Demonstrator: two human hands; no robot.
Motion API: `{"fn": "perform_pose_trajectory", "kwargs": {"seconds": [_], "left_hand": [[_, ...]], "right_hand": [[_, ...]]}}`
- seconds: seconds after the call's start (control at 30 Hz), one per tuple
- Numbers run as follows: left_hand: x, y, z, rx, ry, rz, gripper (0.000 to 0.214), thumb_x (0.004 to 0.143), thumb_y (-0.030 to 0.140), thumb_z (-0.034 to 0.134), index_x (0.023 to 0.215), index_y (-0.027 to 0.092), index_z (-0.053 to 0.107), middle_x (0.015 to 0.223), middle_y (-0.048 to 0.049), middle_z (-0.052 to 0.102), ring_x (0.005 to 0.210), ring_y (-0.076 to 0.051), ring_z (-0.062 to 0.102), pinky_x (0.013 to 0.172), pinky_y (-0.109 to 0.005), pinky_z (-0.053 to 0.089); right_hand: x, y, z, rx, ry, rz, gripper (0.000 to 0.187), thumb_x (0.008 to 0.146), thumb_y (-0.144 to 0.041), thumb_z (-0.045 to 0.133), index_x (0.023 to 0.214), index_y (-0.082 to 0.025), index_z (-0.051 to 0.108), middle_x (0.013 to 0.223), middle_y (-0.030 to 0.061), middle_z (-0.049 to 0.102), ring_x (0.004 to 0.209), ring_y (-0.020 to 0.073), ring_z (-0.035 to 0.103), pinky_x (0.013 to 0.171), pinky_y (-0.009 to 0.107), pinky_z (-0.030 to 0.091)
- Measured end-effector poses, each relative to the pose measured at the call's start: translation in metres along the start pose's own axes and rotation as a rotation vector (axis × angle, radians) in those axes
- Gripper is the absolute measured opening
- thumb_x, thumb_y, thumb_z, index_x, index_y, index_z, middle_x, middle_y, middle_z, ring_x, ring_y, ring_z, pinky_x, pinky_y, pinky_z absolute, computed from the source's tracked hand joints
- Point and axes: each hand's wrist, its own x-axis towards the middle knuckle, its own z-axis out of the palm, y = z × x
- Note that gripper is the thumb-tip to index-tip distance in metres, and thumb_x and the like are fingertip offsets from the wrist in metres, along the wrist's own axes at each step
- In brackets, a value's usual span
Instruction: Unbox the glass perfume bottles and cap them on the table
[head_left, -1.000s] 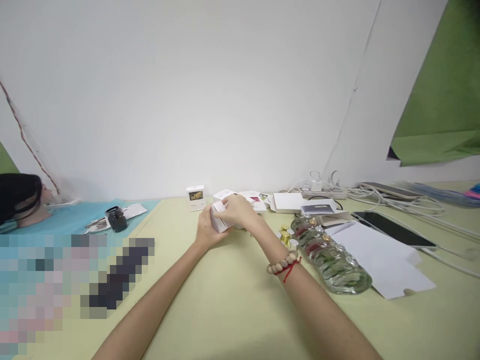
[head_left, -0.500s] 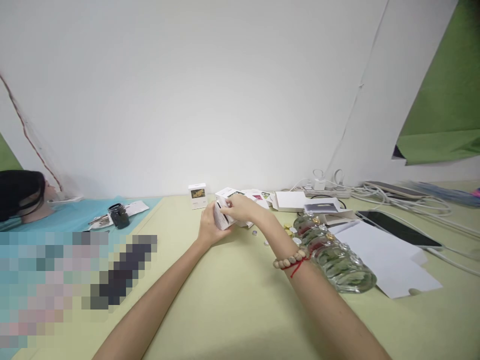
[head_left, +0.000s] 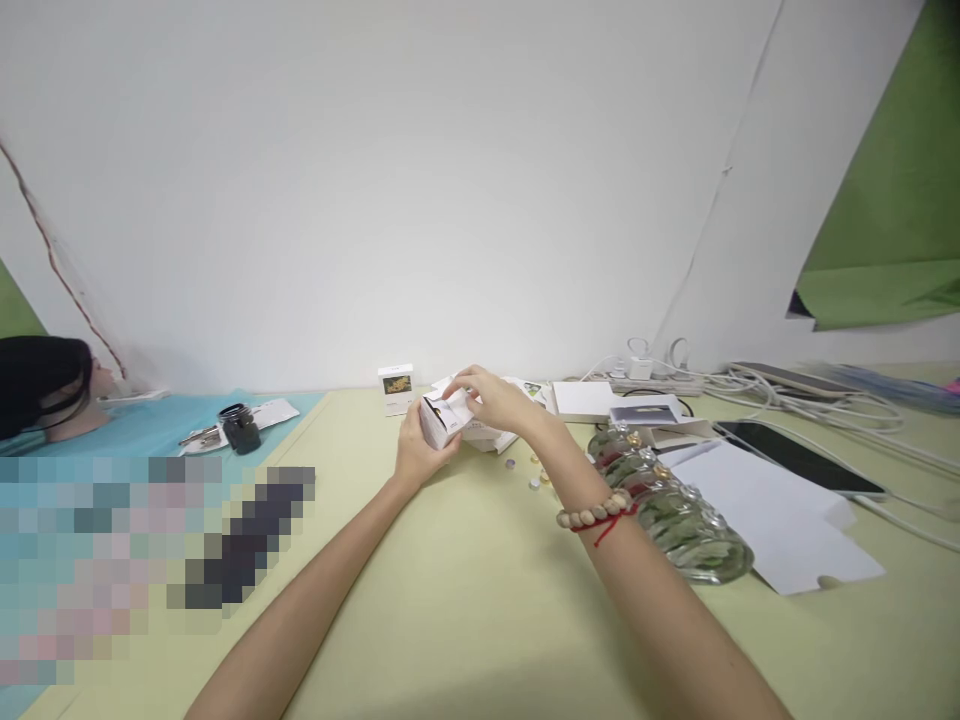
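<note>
My left hand (head_left: 420, 449) is wrapped round a small white box (head_left: 448, 424) and holds it tilted. A flap stands up at the box's top, and a dark slit shows along the opening. Just over the flap is my right hand (head_left: 499, 404), fingers curved and apart. Whether its fingertips touch the flap I cannot tell. Beyond my left hand, a similar white box (head_left: 397, 389) with a picture on it stands upright by the wall. Several more white boxes are partly hidden behind my hands.
Several small caps (head_left: 535, 484) lie right of the held box. A row of glass bottles (head_left: 694, 530) lies beside my right forearm, with flattened white card (head_left: 780, 520), a phone (head_left: 795, 457) and cables further right. A dark jar (head_left: 240, 428) stands left; a person's head is at far left.
My right hand's fingers have come out of the box's top and spread apart above it. The box in my left hand has turned, showing more of its top and flap.
</note>
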Motion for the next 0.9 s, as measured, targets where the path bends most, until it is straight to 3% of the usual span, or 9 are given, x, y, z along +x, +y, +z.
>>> {"fn": "perform_pose_trajectory", "kwargs": {"seconds": [0.13,0.37,0.53,0.9], "left_hand": [[-0.001,-0.001,0.001,-0.015,-0.011,-0.015,0.069,0.065,0.041,0.063,0.122,0.019,0.031,0.112,-0.0107,0.051,0.102,-0.024,0.052,0.085,-0.038,0.042],[-0.003,0.000,0.001,0.013,-0.064,0.068,0.077,0.061,0.040,0.066,0.124,0.019,0.027,0.110,-0.0097,0.052,0.096,-0.024,0.052,0.082,-0.038,0.043],[-0.003,0.002,0.002,0.037,-0.080,0.118,0.082,0.059,0.040,0.067,0.126,0.019,0.025,0.114,-0.0101,0.049,0.098,-0.024,0.050,0.083,-0.039,0.042],[-0.002,0.006,0.000,0.080,-0.067,0.148,0.079,0.060,0.044,0.067,0.124,0.020,0.027,0.115,-0.0108,0.049,0.099,-0.026,0.050,0.085,-0.041,0.041]], "right_hand": [[0.000,-0.004,0.006,0.022,-0.064,0.010,0.025,0.079,-0.027,0.047,0.097,-0.029,0.064,0.112,0.0033,0.048,0.076,0.0113,0.054,0.068,0.022,0.039],[0.003,-0.004,0.007,0.078,-0.154,0.005,0.024,0.074,-0.040,0.053,0.082,-0.022,0.065,0.089,0.0038,0.051,0.069,0.0114,0.052,0.064,0.021,0.038],[0.001,-0.006,0.004,0.034,-0.154,0.053,0.022,0.071,-0.039,0.055,0.078,-0.021,0.064,0.089,0.0038,0.051,0.065,0.0105,0.050,0.059,0.021,0.037],[0.000,-0.001,-0.006,0.074,-0.175,0.047,0.016,0.064,-0.023,0.057,0.079,-0.022,0.064,0.087,-0.0001,0.062,0.073,0.0118,0.054,0.063,0.019,0.038]]}}
